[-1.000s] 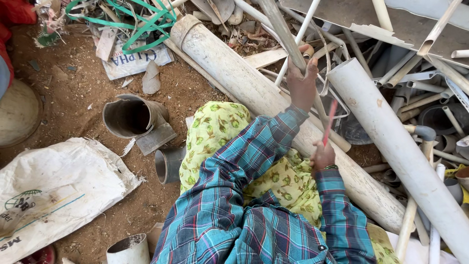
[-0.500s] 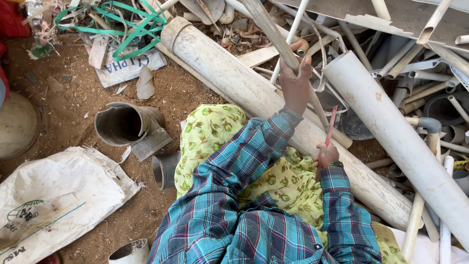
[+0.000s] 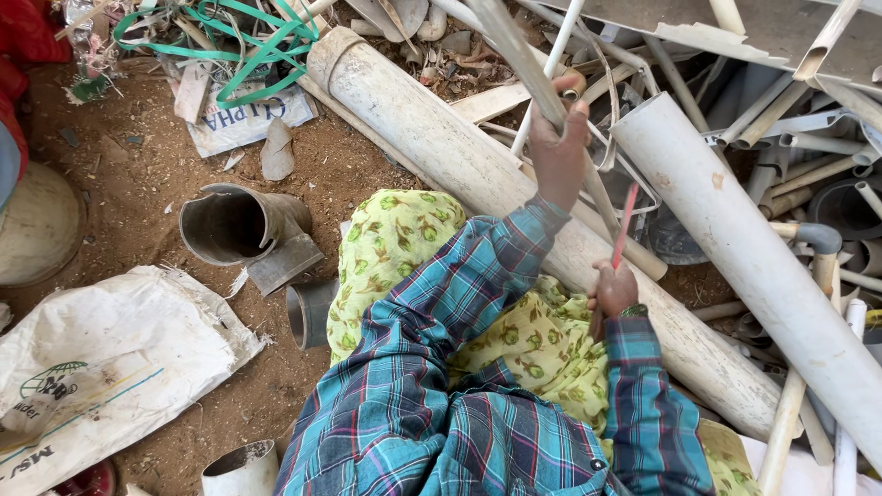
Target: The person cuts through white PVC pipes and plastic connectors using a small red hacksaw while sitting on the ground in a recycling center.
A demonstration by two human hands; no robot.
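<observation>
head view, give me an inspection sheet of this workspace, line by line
surface: bare reddish dirt ground, littered with scraps.
job's things: thin pale pipe gripped by left hand; thin red rod held upright by right hand.
clutter: large white pipe across the lap, second wide pipe, heap of thin pipes, grey pipe fitting, white sack, printed paper.
grippers: both hands closed, fingers wrapped around what they hold.
cables: nothing seen; only green strapping.
surroundings: red cloth at left edge.
</observation>
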